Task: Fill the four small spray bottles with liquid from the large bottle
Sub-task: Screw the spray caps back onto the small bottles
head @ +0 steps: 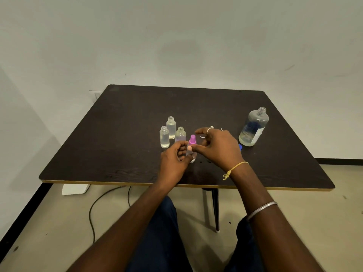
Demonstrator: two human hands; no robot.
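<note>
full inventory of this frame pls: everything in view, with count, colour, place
table: 1, dark brown, centre of view
small open bottles: 3, clear, uncapped, clustered mid-table, left of the hands
small spray bottle: 1, clear with purple top, upright, in the left hand
large bottle: 1, clear, uncapped, partly full, white label, right side of table
cap: 1, blue, by the large bottle's base, partly hidden
white pieces: at least 2, behind the right hand, too hidden to identify
cable: 1, dark, on the floor, left
white block: 1, floor under the table's left edge
left hand: grips the small spray bottle
right hand: at the purple top, contact unclear
</note>
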